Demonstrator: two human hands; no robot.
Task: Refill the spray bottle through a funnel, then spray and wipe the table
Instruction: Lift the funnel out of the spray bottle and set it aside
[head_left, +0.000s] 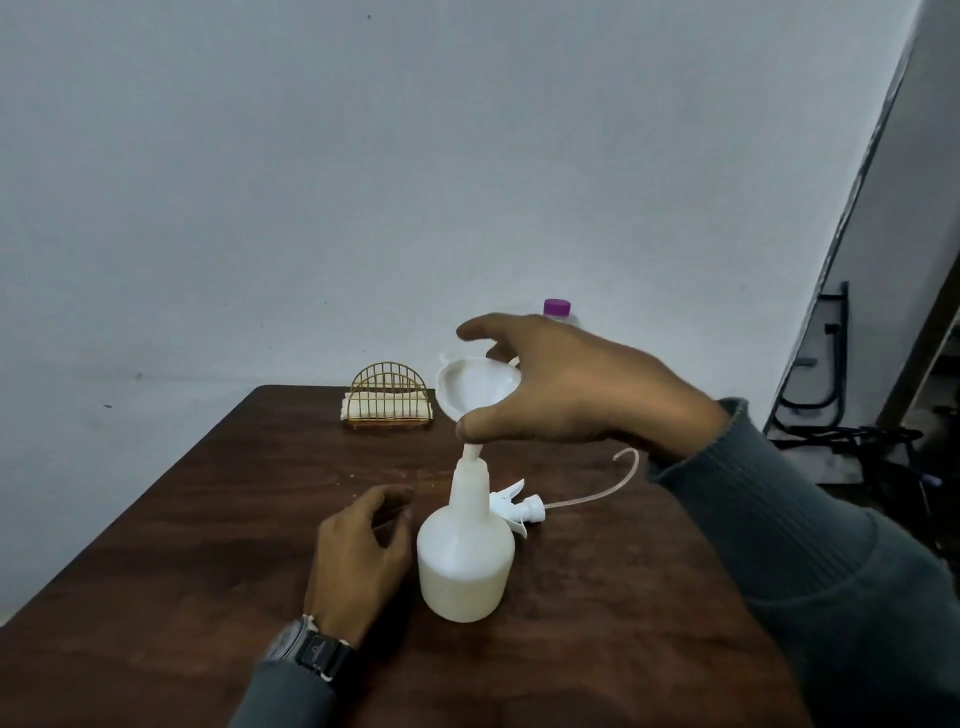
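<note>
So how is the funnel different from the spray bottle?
The funnel is held in the air by the right hand, tilted; the spray bottle stands upright on the table. The funnel is wide on top and thin below; the spray bottle is thin on top and wide below. Both are white.

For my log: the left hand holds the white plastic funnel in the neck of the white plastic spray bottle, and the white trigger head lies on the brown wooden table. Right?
Wrong hand: in the head view the right hand holds the white plastic funnel; the left hand is beside the white plastic spray bottle.
</note>
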